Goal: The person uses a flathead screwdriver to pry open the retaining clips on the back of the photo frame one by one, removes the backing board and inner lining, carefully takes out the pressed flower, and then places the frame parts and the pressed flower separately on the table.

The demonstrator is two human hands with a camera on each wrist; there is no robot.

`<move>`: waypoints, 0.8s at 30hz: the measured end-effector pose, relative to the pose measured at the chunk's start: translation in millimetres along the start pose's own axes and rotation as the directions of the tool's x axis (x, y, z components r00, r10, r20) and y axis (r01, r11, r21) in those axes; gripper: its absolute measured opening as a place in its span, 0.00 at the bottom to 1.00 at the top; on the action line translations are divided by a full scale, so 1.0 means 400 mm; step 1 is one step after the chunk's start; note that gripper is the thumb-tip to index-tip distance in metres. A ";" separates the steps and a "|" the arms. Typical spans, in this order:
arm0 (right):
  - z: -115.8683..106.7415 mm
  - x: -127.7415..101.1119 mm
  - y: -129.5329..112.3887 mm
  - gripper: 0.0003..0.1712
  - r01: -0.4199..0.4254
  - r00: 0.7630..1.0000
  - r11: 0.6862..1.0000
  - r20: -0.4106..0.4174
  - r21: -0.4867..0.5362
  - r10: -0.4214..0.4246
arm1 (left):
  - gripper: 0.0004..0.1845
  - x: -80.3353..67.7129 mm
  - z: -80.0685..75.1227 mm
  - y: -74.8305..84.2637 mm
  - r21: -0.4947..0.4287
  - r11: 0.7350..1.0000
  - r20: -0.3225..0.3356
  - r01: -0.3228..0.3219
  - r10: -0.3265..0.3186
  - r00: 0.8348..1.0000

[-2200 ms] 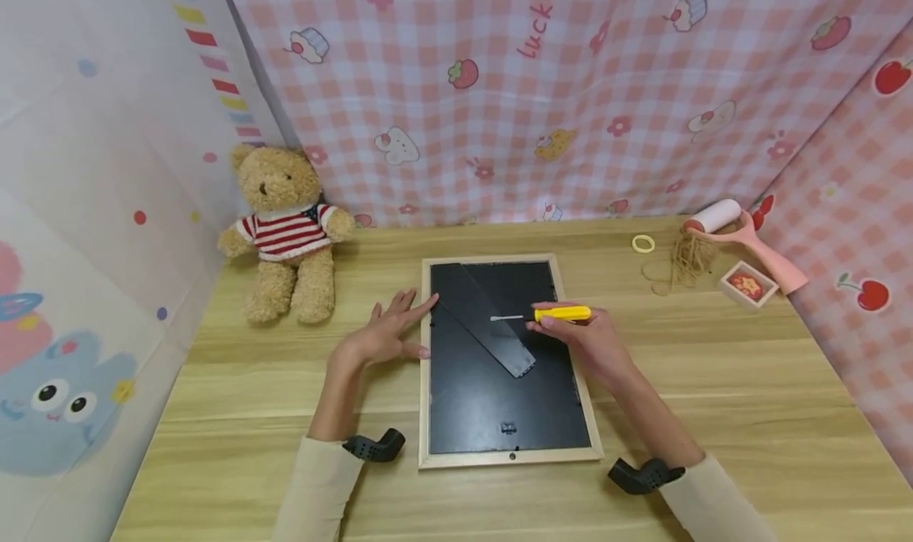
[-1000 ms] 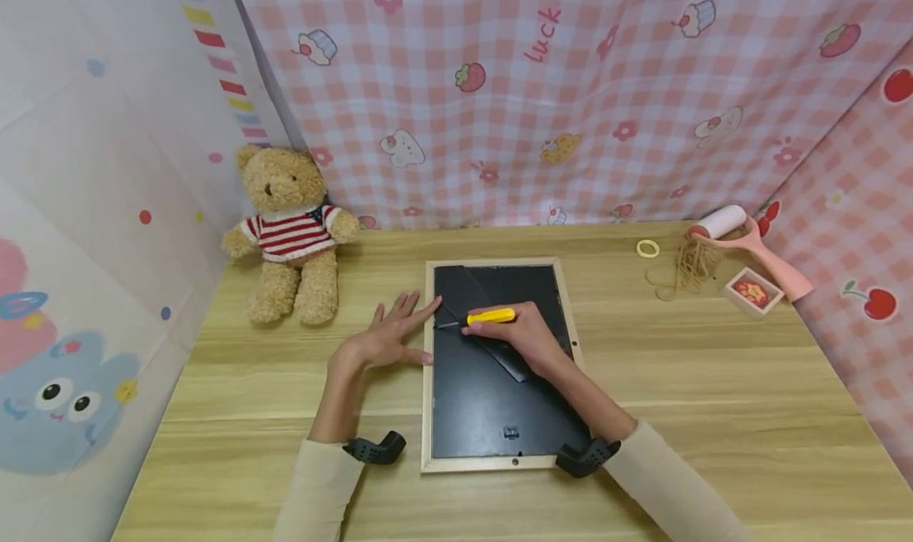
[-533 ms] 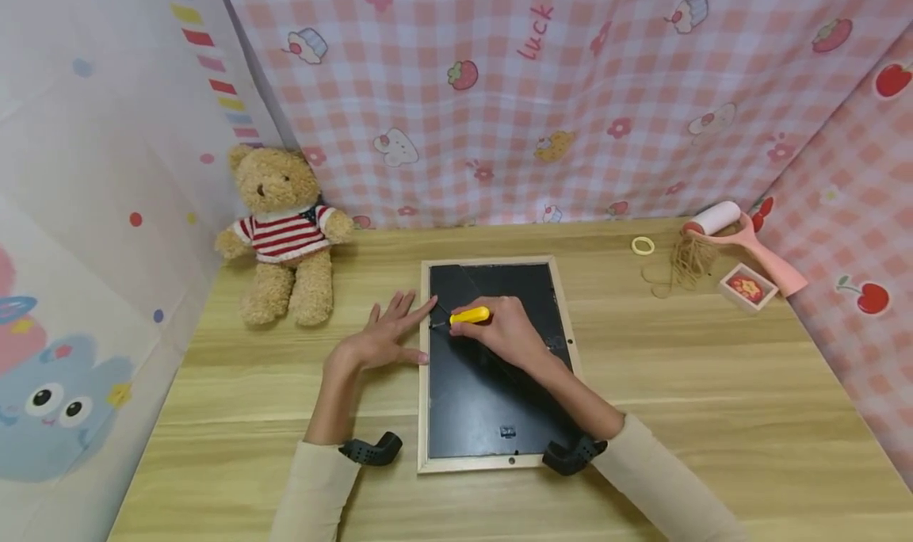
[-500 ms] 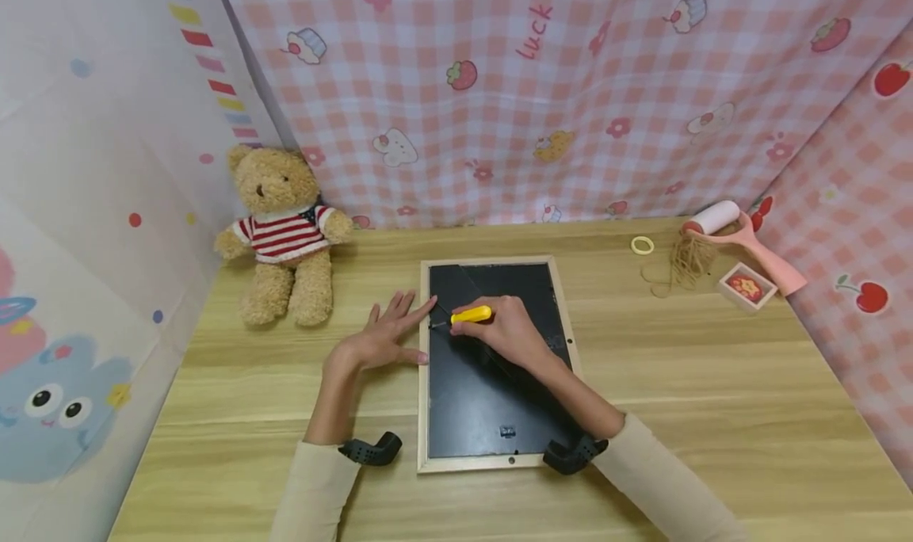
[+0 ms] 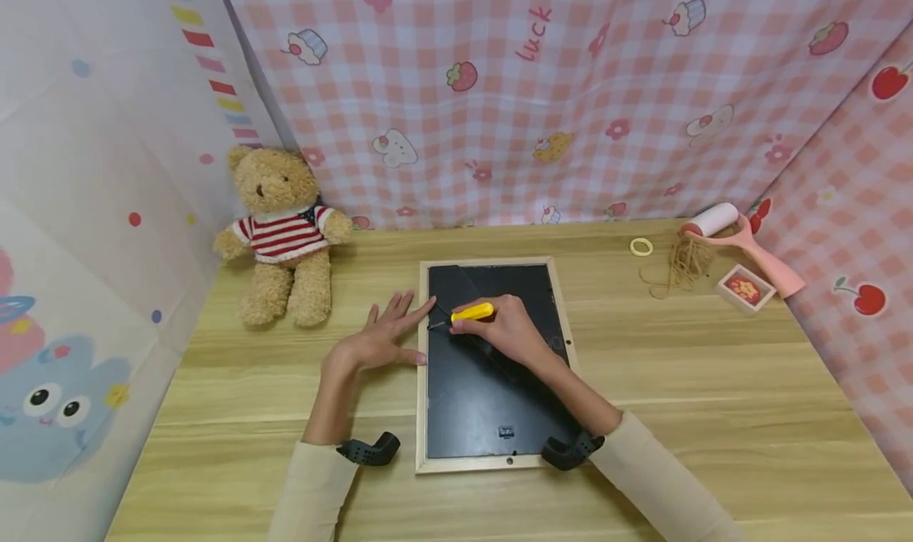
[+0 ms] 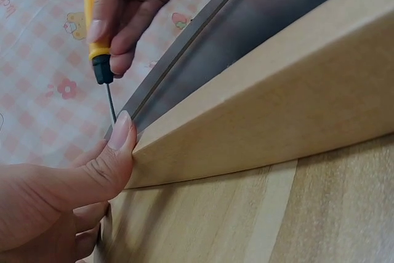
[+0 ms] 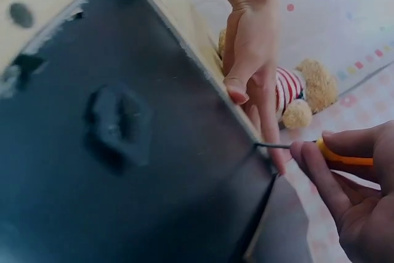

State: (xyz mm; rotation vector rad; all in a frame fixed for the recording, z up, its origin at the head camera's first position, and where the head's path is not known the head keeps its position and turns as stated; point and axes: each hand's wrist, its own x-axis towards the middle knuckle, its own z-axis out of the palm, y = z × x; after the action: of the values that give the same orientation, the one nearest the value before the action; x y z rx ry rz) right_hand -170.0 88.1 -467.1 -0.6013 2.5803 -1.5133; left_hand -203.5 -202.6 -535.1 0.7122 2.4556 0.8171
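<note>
A picture frame with a light wood border lies back side up, its black backing board showing. My left hand lies at its left side, fingers spread, with index fingertip and thumb touching the border. Between thumb and fingers my right hand grips a screwdriver with a yellow handle. Its thin metal shaft points at the backing's left edge, close by the left index finger, as the right wrist view shows. The frame's black stand leg runs slantwise over the backing, partly hidden under the right hand.
A teddy bear in a striped shirt sits at the back left. Toward the back right lie a yellow ring, brown twine, a small box and a pink-handled roller. A checked curtain hangs behind the table.
The right hand has carried the screwdriver leftward from over the frame's right half to its left edge, and for the last half second has hardly moved. The left hand has stayed in place.
</note>
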 end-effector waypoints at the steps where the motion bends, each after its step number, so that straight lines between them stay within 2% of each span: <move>1: 0.000 0.003 -0.010 0.15 0.021 1.000 0.999 0.003 -0.027 -0.020 | 0.58 -0.001 -0.001 0.000 0.001 1.000 -0.001 0.003 -0.003 1.000; 13: 0.014 0.035 -0.076 0.10 0.126 0.991 0.980 0.059 -0.153 -0.118 | 0.57 -0.005 -0.004 0.007 -0.019 1.000 0.000 -0.006 0.006 1.000; 24: 0.043 0.052 -0.125 0.07 0.239 0.971 0.920 0.086 -0.311 -0.224 | 0.56 -0.004 -0.006 0.008 -0.039 0.999 0.005 -0.004 0.005 1.000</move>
State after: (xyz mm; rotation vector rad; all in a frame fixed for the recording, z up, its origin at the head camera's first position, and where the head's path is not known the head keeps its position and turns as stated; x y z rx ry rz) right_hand -170.1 44.6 -430.8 -0.9967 2.8204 -1.1154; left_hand -202.4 -202.3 -530.9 0.7052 2.4280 0.8615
